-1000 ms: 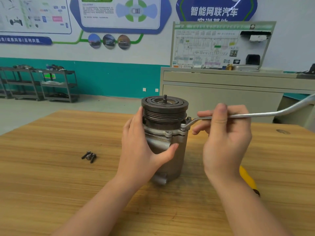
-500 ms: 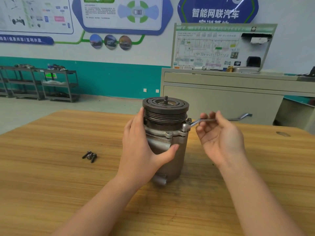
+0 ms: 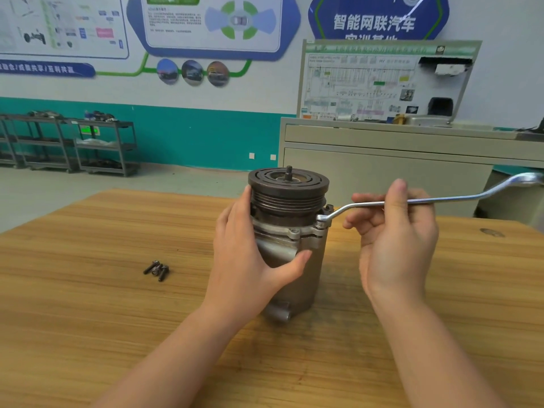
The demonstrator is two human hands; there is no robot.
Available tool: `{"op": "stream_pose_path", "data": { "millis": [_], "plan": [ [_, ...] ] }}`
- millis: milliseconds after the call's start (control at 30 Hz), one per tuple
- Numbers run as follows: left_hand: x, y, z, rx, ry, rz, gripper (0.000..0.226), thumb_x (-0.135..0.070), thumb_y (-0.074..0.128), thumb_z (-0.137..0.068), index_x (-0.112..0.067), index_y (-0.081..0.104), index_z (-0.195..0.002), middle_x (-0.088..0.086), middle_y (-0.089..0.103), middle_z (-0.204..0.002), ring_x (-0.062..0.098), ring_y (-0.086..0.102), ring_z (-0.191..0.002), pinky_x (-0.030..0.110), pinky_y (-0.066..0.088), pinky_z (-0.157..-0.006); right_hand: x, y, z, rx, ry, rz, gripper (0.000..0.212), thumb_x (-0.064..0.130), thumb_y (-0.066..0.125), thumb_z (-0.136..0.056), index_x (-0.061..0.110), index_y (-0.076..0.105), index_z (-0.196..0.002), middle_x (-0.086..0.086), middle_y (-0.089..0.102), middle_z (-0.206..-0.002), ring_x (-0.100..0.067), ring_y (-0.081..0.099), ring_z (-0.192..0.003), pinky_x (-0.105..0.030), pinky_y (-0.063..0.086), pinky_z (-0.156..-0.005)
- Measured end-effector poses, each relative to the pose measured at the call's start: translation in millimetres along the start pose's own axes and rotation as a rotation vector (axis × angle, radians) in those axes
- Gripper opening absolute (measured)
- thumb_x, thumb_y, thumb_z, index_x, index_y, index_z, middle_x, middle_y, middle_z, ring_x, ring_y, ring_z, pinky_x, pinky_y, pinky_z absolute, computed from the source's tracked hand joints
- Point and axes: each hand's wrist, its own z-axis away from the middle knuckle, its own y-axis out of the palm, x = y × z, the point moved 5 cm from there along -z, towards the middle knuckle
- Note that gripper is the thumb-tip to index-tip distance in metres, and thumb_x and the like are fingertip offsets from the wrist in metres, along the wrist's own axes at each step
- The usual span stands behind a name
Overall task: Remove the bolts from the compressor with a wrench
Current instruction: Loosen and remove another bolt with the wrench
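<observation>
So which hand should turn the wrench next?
The right hand: it already holds the wrench, seated on a bolt. The left hand steadies the compressor.

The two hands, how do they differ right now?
The left hand wraps the compressor body, steadying it; the right hand pinches the wrench shaft. The left sits against the housing; the right is held off to its side. Both are bare.

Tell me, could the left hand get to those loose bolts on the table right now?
Probably yes. The loose bolts lie on bare table to the left of the left hand, nothing between them. But that hand holds the compressor steady and would have to let go first.
</observation>
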Motion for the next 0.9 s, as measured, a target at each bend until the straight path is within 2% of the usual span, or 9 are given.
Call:
{"op": "stream_pose_path", "data": {
  "millis": [133, 167, 267, 333, 467, 533, 667, 767, 900],
  "plan": [
    [0.2, 0.2, -0.6, 0.017, -0.020, -0.011, 0.111, -0.069, 0.062, -0.066, -0.021, 0.016, -0.155, -0.020, 0.029, -0.141, 0.004, 0.023, -0.137, 0.025, 0.022, -0.113, 16.9, 9.4, 19.6, 0.084, -0.434, 0.290, 0.019, 0.035, 0.044, -0.102, 0.029, 0.046, -0.084, 0.005, 0.065, -0.069, -0.012, 0.061, -0.050, -0.023, 0.049, -0.052],
    [-0.1, -0.1, -0.7, 0.019, -0.021, -0.017, 0.112, -0.069, 0.062, -0.066, -0.019, 0.017, -0.155, -0.016, 0.032, -0.143, 0.007, 0.024, -0.138, 0.028, 0.023, -0.114, 19.9, 14.6, 27.1, 0.150, -0.565, 0.369, 0.021, 0.036, 0.043, -0.103, 0.026, 0.046, -0.085, 0.007, 0.062, -0.070, -0.011, 0.062, -0.053, -0.020, 0.048, -0.055],
    [-0.5, -0.1, -0.6, 0.029, -0.030, -0.007, 0.113, -0.066, 0.068, -0.066, -0.019, 0.016, -0.155, -0.009, 0.035, -0.147, 0.009, 0.026, -0.137, 0.033, 0.027, -0.115, 19.1, 25.2, 48.4, 0.297, -0.875, 0.596, 0.033, 0.033, 0.043, -0.104, 0.007, 0.058, -0.089, -0.007, 0.058, -0.072, -0.014, 0.056, -0.065, -0.014, 0.044, -0.065],
    [-0.7, 0.0, -0.5, 0.027, -0.035, 0.007, 0.112, -0.064, 0.071, -0.067, -0.019, 0.017, -0.154, -0.009, 0.035, -0.147, 0.009, 0.026, -0.137, 0.035, 0.028, -0.116, 15.4, 26.8, 53.7, 0.288, -0.925, 0.640, 0.042, 0.031, 0.041, -0.105, -0.001, 0.061, -0.087, -0.012, 0.057, -0.074, -0.015, 0.053, -0.068, -0.013, 0.042, -0.066],
    [-1.7, -0.9, -0.7, 0.015, -0.029, -0.015, 0.111, -0.067, 0.063, -0.066, -0.018, 0.017, -0.154, -0.014, 0.032, -0.144, 0.007, 0.024, -0.138, 0.031, 0.024, -0.115, 11.2, 14.2, 37.5, 0.043, -0.550, 0.231, 0.018, 0.028, 0.033, -0.104, 0.023, 0.044, -0.091, -0.004, 0.060, -0.071, -0.016, 0.049, -0.047, -0.019, 0.041, -0.051],
    [-1.9, -1.4, -0.7, 0.018, -0.029, -0.013, 0.111, -0.068, 0.062, -0.066, -0.021, 0.016, -0.154, -0.020, 0.029, -0.141, 0.002, 0.021, -0.136, 0.028, 0.023, -0.114, -0.5, 2.2, 18.3, -0.097, -0.218, 0.058, 0.021, 0.027, 0.032, -0.103, 0.020, 0.042, -0.086, 0.002, 0.064, -0.065, -0.015, 0.049, -0.040, -0.020, 0.040, -0.044],
    [-2.6, -1.6, -0.8, 0.027, -0.033, -0.008, 0.112, -0.069, 0.061, -0.065, -0.019, 0.016, -0.155, -0.020, 0.028, -0.140, 0.005, 0.021, -0.137, 0.028, 0.022, -0.114, -23.0, -4.0, -12.2, -0.072, 0.340, -0.207, 0.026, 0.025, 0.034, -0.107, 0.013, 0.049, -0.088, -0.003, 0.065, -0.059, -0.014, 0.055, -0.043, -0.020, 0.045, -0.043],
    [-2.0, -1.4, -1.1, 0.029, -0.037, 0.000, 0.112, -0.069, 0.062, -0.065, -0.021, 0.016, -0.155, -0.021, 0.028, -0.141, 0.004, 0.021, -0.138, 0.028, 0.022, -0.114, -18.1, -10.9, -18.1, -0.120, 0.321, -0.324, 0.027, 0.029, 0.037, -0.106, 0.013, 0.049, -0.087, -0.005, 0.069, -0.064, -0.013, 0.063, -0.052, -0.021, 0.051, -0.050],
    [-2.2, -1.3, -1.3, 0.020, -0.029, 0.005, 0.110, -0.068, 0.063, -0.065, -0.022, 0.017, -0.154, -0.023, 0.028, -0.140, 0.001, 0.021, -0.136, 0.026, 0.021, -0.114, -4.7, -11.6, -13.0, -0.146, 0.118, -0.127, 0.025, 0.030, 0.039, -0.105, 0.014, 0.045, -0.087, -0.003, 0.068, -0.062, -0.013, 0.059, -0.045, -0.022, 0.050, -0.047]
  ]
}}
